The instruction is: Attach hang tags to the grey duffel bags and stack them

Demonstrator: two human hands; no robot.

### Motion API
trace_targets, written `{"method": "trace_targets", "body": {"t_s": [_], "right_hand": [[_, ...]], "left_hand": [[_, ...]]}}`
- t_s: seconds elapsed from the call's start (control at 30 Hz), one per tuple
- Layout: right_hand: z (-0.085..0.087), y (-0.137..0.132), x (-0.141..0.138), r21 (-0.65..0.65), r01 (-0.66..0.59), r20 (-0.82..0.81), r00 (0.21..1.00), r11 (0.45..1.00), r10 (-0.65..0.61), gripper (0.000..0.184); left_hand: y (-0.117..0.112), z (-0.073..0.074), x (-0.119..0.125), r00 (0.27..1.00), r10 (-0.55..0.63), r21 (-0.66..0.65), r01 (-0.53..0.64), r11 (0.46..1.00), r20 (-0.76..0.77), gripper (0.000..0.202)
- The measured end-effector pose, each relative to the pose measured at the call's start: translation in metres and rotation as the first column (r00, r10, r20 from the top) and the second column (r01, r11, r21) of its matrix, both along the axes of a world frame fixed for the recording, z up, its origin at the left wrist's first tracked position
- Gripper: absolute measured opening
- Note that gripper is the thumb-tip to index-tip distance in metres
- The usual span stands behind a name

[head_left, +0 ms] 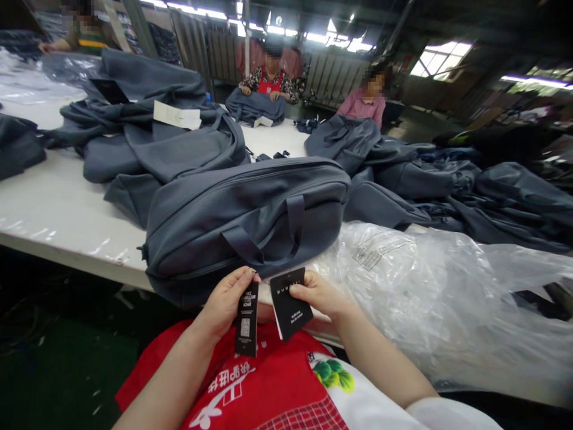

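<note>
My left hand (227, 303) pinches the top end of a narrow black hang tag (246, 325) printed with white text and a square code. In my right hand (323, 294) is a wider black hang tag (290, 310) with white lettering, thumb on its front. The two tags hang side by side, apart, above my red apron (264, 382). Just beyond them a dark blue-grey duffle bag (250, 215) lies on the table edge, its strap handles toward me and its zipper along the top.
Several more blue-grey bags (170, 137) are heaped on the white table (67, 197) at left, others (430, 173) at right. Clear plastic bags (416, 286) cover the right front edge. A co-worker in a red apron (268, 83) handles a bag across the table; two other people are nearby.
</note>
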State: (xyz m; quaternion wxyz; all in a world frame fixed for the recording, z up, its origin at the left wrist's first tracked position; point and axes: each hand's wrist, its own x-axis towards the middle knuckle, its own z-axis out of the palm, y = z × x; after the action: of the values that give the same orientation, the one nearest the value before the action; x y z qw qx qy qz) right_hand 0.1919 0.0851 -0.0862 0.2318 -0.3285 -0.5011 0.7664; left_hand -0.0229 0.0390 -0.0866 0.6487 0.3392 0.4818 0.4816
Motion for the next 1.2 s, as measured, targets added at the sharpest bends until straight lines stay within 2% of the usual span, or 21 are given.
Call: {"method": "trace_targets", "body": {"t_s": [0.1,0.17,0.23,0.27,0.43,0.53,0.57,0.63,0.7,0.8,0.9,0.97,1.03,1.1,1.13,1.2], "right_hand": [[-0.008,-0.012,-0.021,-0.119,-0.009,-0.148,0.989,0.993,-0.009,0.052],[-0.014,-0.02,-0.036,-0.103,0.021,-0.189,0.981,0.994,-0.04,0.051],[-0.021,-0.026,-0.048,-0.067,0.036,-0.2,0.979,0.997,-0.049,0.048],[-0.024,-0.027,-0.051,-0.064,0.041,-0.206,0.977,0.997,-0.053,0.047],[-0.033,-0.024,-0.052,-0.115,0.183,-0.217,0.955,0.976,-0.204,0.045],[-0.032,-0.02,-0.049,-0.07,0.258,-0.218,0.939,0.964,-0.267,0.038],[-0.032,-0.019,-0.048,-0.053,0.264,-0.226,0.936,0.963,-0.269,0.039],[-0.031,-0.018,-0.046,-0.048,0.255,-0.237,0.936,0.966,-0.259,0.053],[-0.031,-0.017,-0.044,-0.049,0.226,-0.22,0.948,0.973,-0.231,0.063],[-0.029,-0.017,-0.041,0.0,0.163,-0.172,0.972,0.987,-0.161,0.051],[-0.025,-0.017,-0.038,0.054,0.126,-0.138,0.983,0.991,-0.118,0.04],[-0.021,-0.017,-0.036,0.087,0.108,-0.127,0.987,0.99,-0.096,0.035],[-0.019,-0.016,-0.035,0.125,0.086,-0.117,0.99,0.988,-0.072,0.03],[-0.019,-0.014,-0.034,0.192,0.084,-0.089,0.994,0.978,-0.068,0.026],[-0.02,-0.013,-0.034,0.243,0.096,-0.065,0.994,0.965,-0.082,0.024],[-0.022,-0.011,-0.034,0.371,0.123,-0.014,0.992,0.921,-0.127,0.02]], "left_hand": [[0.0,0.008,0.018,0.981,0.162,0.154,-0.144,0.978,-0.107,0.041],[0.0,0.01,0.03,0.928,0.293,0.321,-0.212,0.923,-0.229,0.039],[-0.001,0.008,0.038,0.874,0.369,0.433,-0.213,0.876,-0.316,0.036],[-0.002,0.006,0.039,0.86,0.372,0.452,-0.193,0.871,-0.349,0.034],[0.001,-0.007,0.027,0.877,0.244,0.412,-0.058,0.909,-0.414,0.031],[0.005,-0.008,0.012,0.885,0.263,0.367,-0.115,0.923,-0.385,0.031],[0.007,-0.007,0.006,0.879,0.3,0.374,-0.155,0.914,-0.37,0.031],[0.01,-0.003,-0.004,0.856,0.358,0.421,-0.188,0.887,-0.373,0.03],[0.012,0.003,-0.013,0.833,0.346,0.457,-0.128,0.88,-0.433,0.031],[0.013,0.013,-0.024,0.821,0.29,0.433,-0.058,0.9,-0.492,0.039],[0.014,0.02,-0.035,0.836,0.31,0.386,-0.13,0.913,-0.453,0.042],[0.015,0.024,-0.044,0.821,0.379,0.366,-0.227,0.902,-0.427,0.043],[0.015,0.028,-0.052,0.806,0.445,0.335,-0.326,0.884,-0.391,0.053],[0.014,0.034,-0.055,0.863,0.387,0.243,-0.319,0.916,-0.324,0.067],[0.012,0.037,-0.055,0.916,0.297,0.172,-0.258,0.951,-0.268,0.072],[0.006,0.042,-0.048,0.994,0.042,0.022,-0.04,0.999,-0.101,0.08]]}}
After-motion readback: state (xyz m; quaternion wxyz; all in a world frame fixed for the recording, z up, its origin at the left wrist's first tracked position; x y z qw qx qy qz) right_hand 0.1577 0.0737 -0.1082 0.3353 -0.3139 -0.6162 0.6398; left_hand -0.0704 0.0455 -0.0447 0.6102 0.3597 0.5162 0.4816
